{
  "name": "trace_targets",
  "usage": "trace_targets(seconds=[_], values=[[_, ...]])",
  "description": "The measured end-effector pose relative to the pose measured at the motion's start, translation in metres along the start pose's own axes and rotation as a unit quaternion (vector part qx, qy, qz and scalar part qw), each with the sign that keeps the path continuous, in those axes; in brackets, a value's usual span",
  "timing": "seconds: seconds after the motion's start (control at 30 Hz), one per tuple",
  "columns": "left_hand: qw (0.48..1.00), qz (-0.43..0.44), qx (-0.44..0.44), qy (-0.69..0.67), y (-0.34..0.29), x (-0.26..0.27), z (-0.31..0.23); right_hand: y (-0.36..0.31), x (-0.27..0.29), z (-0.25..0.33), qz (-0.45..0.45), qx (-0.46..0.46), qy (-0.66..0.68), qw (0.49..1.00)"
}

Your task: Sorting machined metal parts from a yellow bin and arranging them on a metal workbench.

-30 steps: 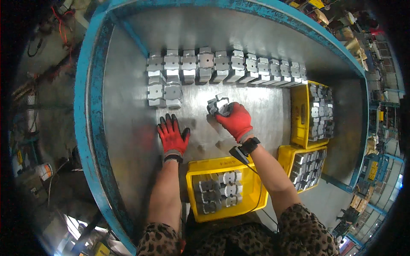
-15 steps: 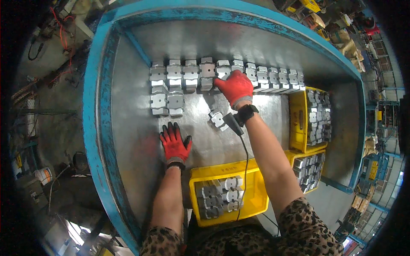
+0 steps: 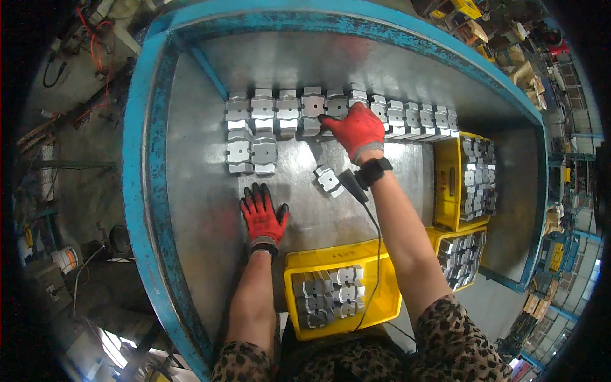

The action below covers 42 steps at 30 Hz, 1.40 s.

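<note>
My left hand (image 3: 261, 219), in a red glove with black fingertips, lies flat on the metal bench top with its fingers spread and nothing in it. My right hand (image 3: 358, 132), gloved alike, reaches into the back row of stacked metal blocks. Its thumb and fingers straddle a grey metal block (image 3: 337, 106) on one stack; the fingertips are partly hidden. Left of it stand more stacks (image 3: 264, 109), with two further stacks (image 3: 239, 151) in front. A single metal block (image 3: 328, 181) lies tilted on the bench, below the right wrist.
A blue metal frame (image 3: 143, 165) borders the bench (image 3: 312, 223). Yellow crates (image 3: 388, 299) with metal blocks stand at the front and right (image 3: 447, 184). A black wedge-shaped device (image 3: 352, 185) hangs by my right wrist; its cable (image 3: 380, 254) runs down across the front crate.
My right hand has shifted slightly right, and the block by its thumb now sits squarer in the row. My left hand stays flat on the bench.
</note>
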<state>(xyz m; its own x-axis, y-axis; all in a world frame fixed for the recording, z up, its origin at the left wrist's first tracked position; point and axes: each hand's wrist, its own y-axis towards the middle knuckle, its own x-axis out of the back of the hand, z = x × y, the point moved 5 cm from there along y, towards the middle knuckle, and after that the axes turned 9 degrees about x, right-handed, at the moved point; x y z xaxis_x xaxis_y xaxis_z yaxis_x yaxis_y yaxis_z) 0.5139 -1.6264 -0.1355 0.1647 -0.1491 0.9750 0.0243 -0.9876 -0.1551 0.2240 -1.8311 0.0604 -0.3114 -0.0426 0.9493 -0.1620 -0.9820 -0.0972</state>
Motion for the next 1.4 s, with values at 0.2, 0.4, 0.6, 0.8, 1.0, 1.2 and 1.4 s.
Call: trace_targets(seconds=[0.2, 0.4, 0.6, 0.8, 1.0, 1.2, 1.4], values=[[1.000, 0.010, 0.006, 0.008, 0.000, 0.001, -0.001, -0.030, -0.005, -0.018, -0.044, 0.121, -0.004, 0.992], [1.000, 0.000, 0.002, 0.013, 0.000, 0.001, -0.004, -0.015, -0.028, -0.020, -0.039, 0.147, -0.027, 0.988], [1.000, -0.012, -0.001, 0.029, -0.001, 0.002, -0.006, -0.012, -0.027, -0.019, -0.024, 0.169, -0.040, 0.985], [0.998, -0.038, -0.001, 0.046, -0.002, 0.004, 0.001, -0.014, -0.032, -0.017, 0.000, 0.162, 0.041, 0.986], [0.998, -0.059, -0.020, 0.028, -0.005, -0.005, -0.021, -0.024, -0.027, -0.052, -0.007, 0.135, 0.103, 0.985], [0.998, -0.052, 0.009, 0.038, -0.008, -0.007, -0.005, -0.052, -0.020, -0.041, -0.069, 0.181, 0.149, 0.970], [0.997, -0.069, -0.006, 0.034, -0.004, 0.002, -0.007, -0.126, -0.049, -0.130, 0.051, 0.212, 0.128, 0.968]])
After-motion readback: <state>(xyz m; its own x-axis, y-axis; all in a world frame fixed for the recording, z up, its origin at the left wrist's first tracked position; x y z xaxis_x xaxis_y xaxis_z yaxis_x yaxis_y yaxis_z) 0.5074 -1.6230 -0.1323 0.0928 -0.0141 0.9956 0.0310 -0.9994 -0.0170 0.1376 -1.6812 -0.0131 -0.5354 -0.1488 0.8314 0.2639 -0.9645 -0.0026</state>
